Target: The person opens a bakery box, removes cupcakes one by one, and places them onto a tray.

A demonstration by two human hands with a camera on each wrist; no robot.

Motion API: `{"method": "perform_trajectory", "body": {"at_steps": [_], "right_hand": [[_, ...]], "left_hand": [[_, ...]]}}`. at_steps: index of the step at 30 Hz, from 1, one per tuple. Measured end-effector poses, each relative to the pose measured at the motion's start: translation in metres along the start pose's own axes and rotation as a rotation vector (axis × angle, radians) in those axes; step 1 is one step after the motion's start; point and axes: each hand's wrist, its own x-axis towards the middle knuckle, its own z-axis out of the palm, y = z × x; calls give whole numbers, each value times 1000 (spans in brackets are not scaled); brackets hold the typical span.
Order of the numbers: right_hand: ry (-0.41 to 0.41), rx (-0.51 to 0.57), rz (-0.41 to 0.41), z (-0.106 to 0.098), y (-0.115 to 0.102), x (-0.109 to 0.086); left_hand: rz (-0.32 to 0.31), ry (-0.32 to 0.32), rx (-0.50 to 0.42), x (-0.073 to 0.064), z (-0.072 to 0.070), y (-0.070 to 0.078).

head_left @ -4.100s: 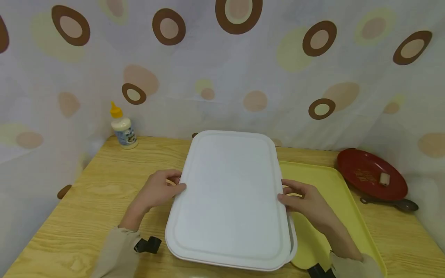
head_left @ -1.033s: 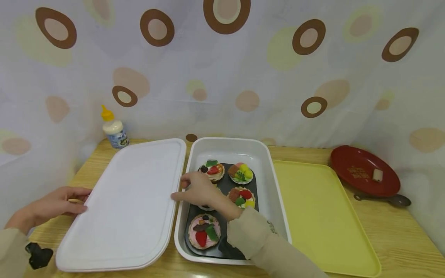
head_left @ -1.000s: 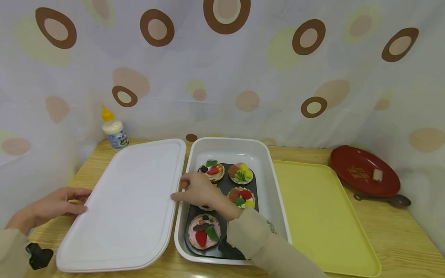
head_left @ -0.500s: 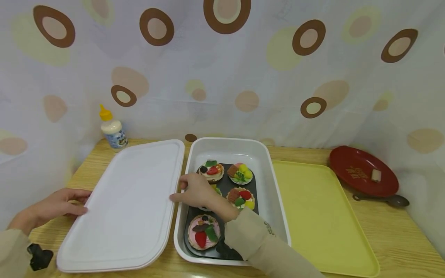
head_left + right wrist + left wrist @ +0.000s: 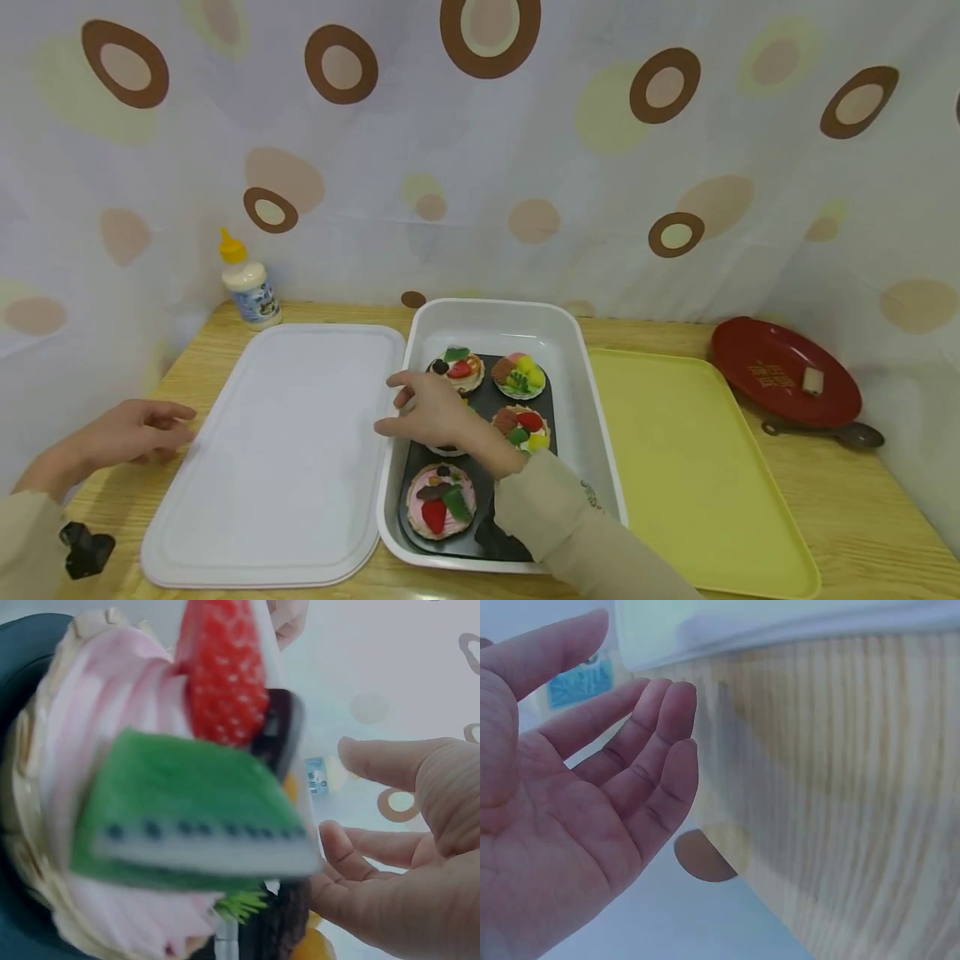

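A white rectangular lid [image 5: 277, 458] lies flat on the wooden table, its right edge against the white box [image 5: 596, 425]. Inside the box, a dark tray [image 5: 483, 400] carries several fruit tarts; the nearest, with pink cream [image 5: 441, 500], also fills much of the right wrist view. My left hand [image 5: 127, 437] is just off the lid's left edge, fingers loosely bent and holding nothing; its palm [image 5: 562, 832] shows bare in the left wrist view. My right hand [image 5: 442, 417] hovers over the box's left wall, thumb and fingers spread apart, partly hiding a middle tart.
A yellow tray [image 5: 690, 467] lies right of the box. Behind it are a red plate [image 5: 780, 358] bearing a small beige block [image 5: 812, 381], and a dark spoon [image 5: 860, 434]. A yellow-capped bottle [image 5: 253, 292] stands back left, before a patterned curtain [image 5: 480, 142].
Earlier both hands held the lid over the box, then carried it left, uncovering the tarts. Since half a second ago, the lid has come down flat and both hands have let go.
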Motion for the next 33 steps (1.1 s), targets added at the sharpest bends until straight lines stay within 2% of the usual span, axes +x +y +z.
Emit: {"method": "perform_trajectory", "body": {"at_steps": [3, 7, 11, 14, 22, 25, 28, 33], "right_hand": [[1, 47, 3, -6, 0, -3], [24, 77, -21, -18, -2, -8], [52, 91, -53, -30, -6, -14], [70, 107, -85, -38, -9, -20], [136, 107, -110, -60, -5, -34], [162, 104, -101, -70, 3, -41], [181, 90, -69, -79, 16, -48], [212, 52, -32, -90, 42, -59]], "left_hand": [[39, 32, 13, 2, 2, 7], [96, 118, 9, 8, 9, 23], [190, 206, 4, 9, 21, 49], [259, 238, 14, 7, 32, 73], [424, 270, 91, 7, 67, 131], [465, 250, 69, 9, 79, 148], [467, 215, 13, 11, 91, 160], [431, 186, -36, 17, 110, 172]]}}
